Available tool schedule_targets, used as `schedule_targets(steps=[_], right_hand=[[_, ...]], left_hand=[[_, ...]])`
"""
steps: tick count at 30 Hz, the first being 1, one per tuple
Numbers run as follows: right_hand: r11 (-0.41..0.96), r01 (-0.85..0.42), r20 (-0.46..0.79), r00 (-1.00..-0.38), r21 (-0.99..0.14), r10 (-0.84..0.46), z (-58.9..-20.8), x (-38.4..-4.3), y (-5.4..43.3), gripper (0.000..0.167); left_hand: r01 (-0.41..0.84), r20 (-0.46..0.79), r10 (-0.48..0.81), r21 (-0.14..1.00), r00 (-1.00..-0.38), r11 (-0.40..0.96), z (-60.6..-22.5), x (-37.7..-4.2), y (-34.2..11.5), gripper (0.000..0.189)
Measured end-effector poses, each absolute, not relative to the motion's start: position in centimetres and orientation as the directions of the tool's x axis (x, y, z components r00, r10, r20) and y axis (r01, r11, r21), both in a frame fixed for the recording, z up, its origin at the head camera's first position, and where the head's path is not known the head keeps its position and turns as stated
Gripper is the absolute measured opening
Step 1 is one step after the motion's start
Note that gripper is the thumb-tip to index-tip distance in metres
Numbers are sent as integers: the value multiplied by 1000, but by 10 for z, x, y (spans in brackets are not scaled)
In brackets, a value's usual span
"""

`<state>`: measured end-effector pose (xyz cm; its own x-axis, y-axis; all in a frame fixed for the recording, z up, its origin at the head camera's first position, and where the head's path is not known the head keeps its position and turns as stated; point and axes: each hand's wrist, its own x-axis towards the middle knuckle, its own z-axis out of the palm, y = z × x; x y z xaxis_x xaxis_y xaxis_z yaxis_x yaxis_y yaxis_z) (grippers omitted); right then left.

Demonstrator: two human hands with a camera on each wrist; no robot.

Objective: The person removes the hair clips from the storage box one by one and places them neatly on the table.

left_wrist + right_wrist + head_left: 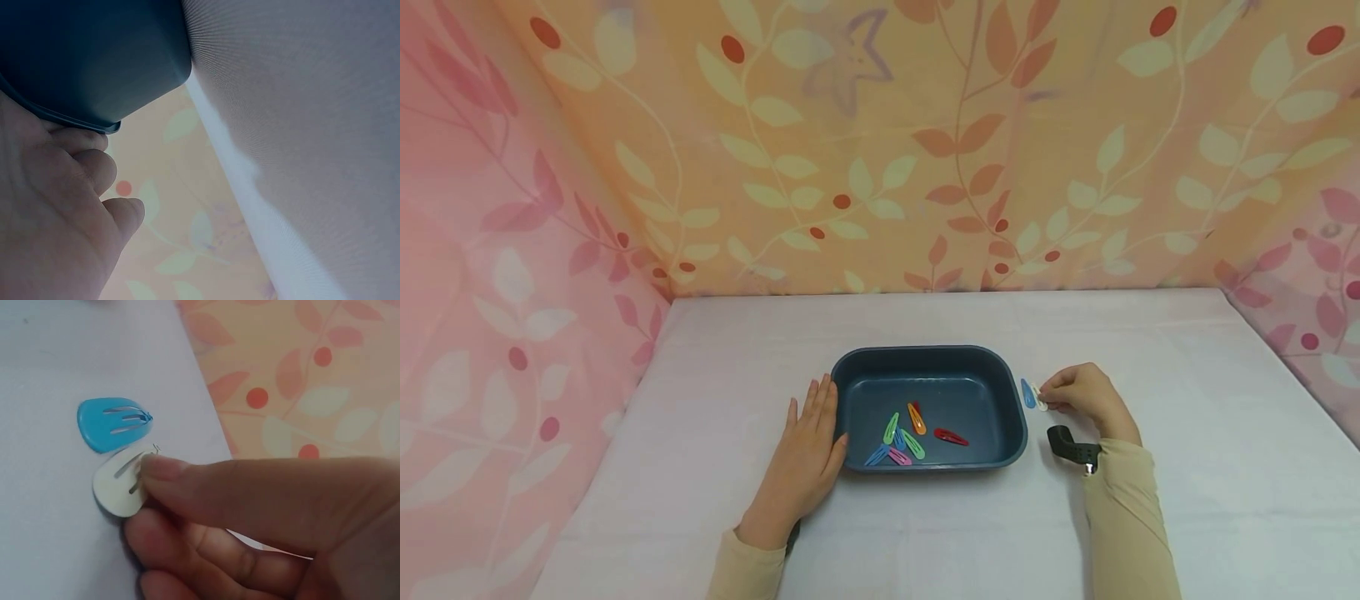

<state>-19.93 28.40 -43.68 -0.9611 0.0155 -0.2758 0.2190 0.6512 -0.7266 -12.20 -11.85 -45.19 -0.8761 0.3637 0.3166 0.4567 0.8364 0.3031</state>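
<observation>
My right hand [1088,398] pinches a white snap hair clip [119,485] between thumb and fingers, just right of the basin. Beside it on the cloth lies a blue snap hair clip [112,424], its narrow end pointing away in the head view. A dark blue basin [925,350] stands in the middle of the table. My left hand [805,454] rests against its left side with fingers extended, touching the rim. Inside the basin are several clips: an orange clip [917,418], a red clip [951,437], a pink clip [899,457], and some green and blue ones.
A white cloth [737,333] covers the table. Floral curtains [880,150] hang behind it and on both sides. A black wrist strap [1075,450] sits on the right wrist, close to the basin's right edge.
</observation>
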Motion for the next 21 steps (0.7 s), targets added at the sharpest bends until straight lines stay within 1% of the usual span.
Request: schedule_targets(steps=[5,15,21], right_hand=[[649,244,-282,-958,-721,47,-436,-200,283,12],[659,257,-291,-955,-707,60,-434,-198,284,13],[673,234,-276,-960,-702,45,-431,-198,287,14]], left_hand=[[456,319,362,300,-876,838,-452,-122,-118,64],[448,309,359,299,-881,843,-451,-121,-118,63],[450,315,358,300,-879,841,-452,-121,-119,63]])
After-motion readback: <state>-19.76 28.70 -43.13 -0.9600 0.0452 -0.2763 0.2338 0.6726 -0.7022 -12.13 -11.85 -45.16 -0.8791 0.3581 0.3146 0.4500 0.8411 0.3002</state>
